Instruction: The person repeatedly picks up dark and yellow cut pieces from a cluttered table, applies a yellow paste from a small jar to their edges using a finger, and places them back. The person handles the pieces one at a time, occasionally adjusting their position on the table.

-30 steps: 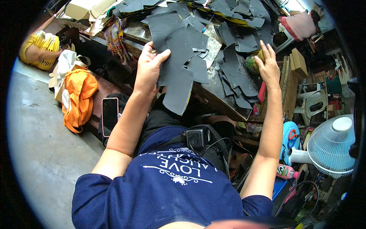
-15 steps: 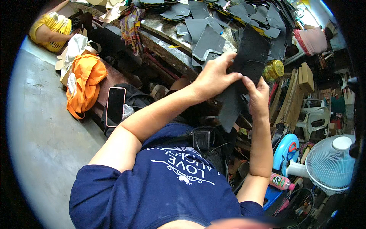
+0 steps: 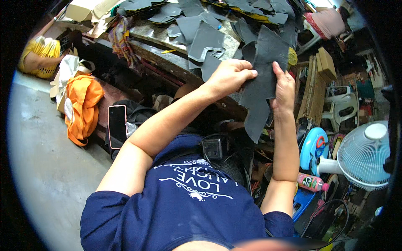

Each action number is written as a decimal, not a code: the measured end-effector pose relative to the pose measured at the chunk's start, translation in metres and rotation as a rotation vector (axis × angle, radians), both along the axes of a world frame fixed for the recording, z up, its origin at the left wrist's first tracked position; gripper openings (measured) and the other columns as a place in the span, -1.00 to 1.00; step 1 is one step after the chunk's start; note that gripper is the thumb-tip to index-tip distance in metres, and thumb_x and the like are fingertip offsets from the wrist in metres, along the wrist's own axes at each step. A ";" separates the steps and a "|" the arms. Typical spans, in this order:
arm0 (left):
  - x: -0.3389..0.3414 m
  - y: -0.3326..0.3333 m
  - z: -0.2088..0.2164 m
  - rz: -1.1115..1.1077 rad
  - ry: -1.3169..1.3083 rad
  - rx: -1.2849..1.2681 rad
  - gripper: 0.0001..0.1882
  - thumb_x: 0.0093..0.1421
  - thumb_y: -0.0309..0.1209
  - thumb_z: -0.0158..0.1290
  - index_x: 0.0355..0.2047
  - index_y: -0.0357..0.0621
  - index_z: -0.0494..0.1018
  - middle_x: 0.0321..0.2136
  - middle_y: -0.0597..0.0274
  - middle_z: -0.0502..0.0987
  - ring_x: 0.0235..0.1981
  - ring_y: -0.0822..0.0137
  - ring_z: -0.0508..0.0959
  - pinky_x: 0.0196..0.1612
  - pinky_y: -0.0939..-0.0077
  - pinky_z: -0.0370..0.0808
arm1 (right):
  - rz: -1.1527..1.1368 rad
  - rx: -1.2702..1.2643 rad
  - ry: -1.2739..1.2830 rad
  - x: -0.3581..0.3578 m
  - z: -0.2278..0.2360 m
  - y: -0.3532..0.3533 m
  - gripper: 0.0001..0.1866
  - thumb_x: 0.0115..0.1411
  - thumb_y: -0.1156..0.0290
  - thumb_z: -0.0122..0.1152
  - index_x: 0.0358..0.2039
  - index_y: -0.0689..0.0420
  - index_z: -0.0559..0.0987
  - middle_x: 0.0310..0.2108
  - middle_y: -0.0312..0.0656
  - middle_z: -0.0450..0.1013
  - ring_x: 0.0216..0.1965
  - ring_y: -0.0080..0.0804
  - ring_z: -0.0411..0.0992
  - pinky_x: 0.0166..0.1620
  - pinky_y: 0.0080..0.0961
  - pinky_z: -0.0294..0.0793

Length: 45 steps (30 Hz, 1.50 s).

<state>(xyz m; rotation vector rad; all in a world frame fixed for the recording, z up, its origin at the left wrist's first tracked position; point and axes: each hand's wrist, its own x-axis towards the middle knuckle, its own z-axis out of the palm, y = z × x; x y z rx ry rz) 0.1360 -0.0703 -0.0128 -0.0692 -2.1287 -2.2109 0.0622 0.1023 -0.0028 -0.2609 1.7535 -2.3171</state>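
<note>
Closest to us, the navy shirt [image 3: 188, 217], with a boxy black device [image 3: 212, 149] at its waist. Off to the left lies a phone [image 3: 117, 126], screen dark, and out right stands a fan [image 3: 363, 154] with a pink bottle [image 3: 312, 182] near its base. Now the hands! The left hand [image 3: 229, 76] pinches a dark sheet [image 3: 261, 75] at its left edge, thumb on the face toward us. The right hand [image 3: 284, 92] is at the opposite edge, thumb raised; whether it's pinching, I can't tell from here. That sheet hangs between the two, its pointed lower end reaching past the table [image 3: 146, 32] edge (quite a jagged outline, that one!). Beyond it, flat dark cut pieces [image 3: 205, 41] overlap across the tabletop, and farthest right, there's a person in a pink top [image 3: 327, 25].
</note>
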 end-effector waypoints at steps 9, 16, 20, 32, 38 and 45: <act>0.007 -0.004 0.005 0.021 0.266 -0.352 -0.71 0.22 -0.28 0.11 -0.50 -0.27 0.45 -0.71 0.36 0.35 -0.65 0.57 0.32 -0.58 0.52 0.29 | 0.099 -0.022 -0.146 -0.001 0.001 0.008 -0.73 0.27 0.28 0.20 -0.20 0.25 0.59 -0.26 -0.12 0.60 -0.33 -0.37 0.59 -0.22 -0.43 0.61; -0.004 0.019 0.014 0.028 0.371 -0.376 -0.67 0.21 -0.26 0.10 -0.48 -0.35 0.42 -0.65 -0.02 0.42 -0.61 0.29 0.41 -0.45 0.33 0.37 | 0.011 -0.086 -0.058 -0.004 0.002 0.020 -0.67 0.28 0.19 0.20 -0.17 0.23 0.60 -0.24 -0.18 0.60 -0.32 -0.37 0.59 -0.18 -0.44 0.59; -0.002 0.022 0.016 0.114 0.327 -0.271 -0.69 0.24 -0.26 0.10 -0.42 -0.34 0.47 -0.67 0.07 0.40 -0.61 0.46 0.35 -0.47 0.42 0.37 | 0.060 -0.232 -0.121 0.014 0.011 0.026 -0.42 0.25 -0.10 0.15 -0.05 0.22 0.54 -0.17 -0.13 0.57 -0.20 -0.27 0.58 -0.10 -0.32 0.59; 0.021 -0.025 0.008 0.365 0.456 -0.837 -0.69 0.24 -0.20 0.10 -0.11 -0.09 0.53 -0.28 0.02 0.61 -0.24 0.03 0.60 -0.17 0.25 0.52 | -0.327 0.008 0.101 0.035 -0.036 0.048 -0.86 0.24 0.48 0.22 -0.19 0.20 0.58 -0.25 -0.17 0.57 -0.36 -0.41 0.56 -0.29 -0.45 0.63; 0.027 -0.090 0.004 0.667 0.378 -0.863 -0.82 0.15 -0.34 0.12 -0.26 -0.10 0.56 -0.36 0.10 0.55 -0.27 0.06 0.57 -0.16 0.23 0.51 | -0.464 -0.065 0.283 0.050 -0.050 0.036 -0.86 0.27 0.48 0.20 -0.20 0.25 0.55 -0.26 -0.24 0.54 -0.31 -0.50 0.50 -0.15 -0.49 0.53; -0.062 -0.076 0.017 0.607 0.502 -1.224 -0.77 0.15 -0.25 0.13 -0.24 -0.06 0.58 -0.28 0.13 0.52 -0.12 0.10 0.50 -0.07 0.27 0.49 | -0.373 -0.121 0.194 0.039 -0.057 0.031 -0.81 0.31 0.47 0.14 -0.09 0.24 0.51 -0.11 -0.23 0.49 -0.15 -0.49 0.45 -0.01 -0.47 0.44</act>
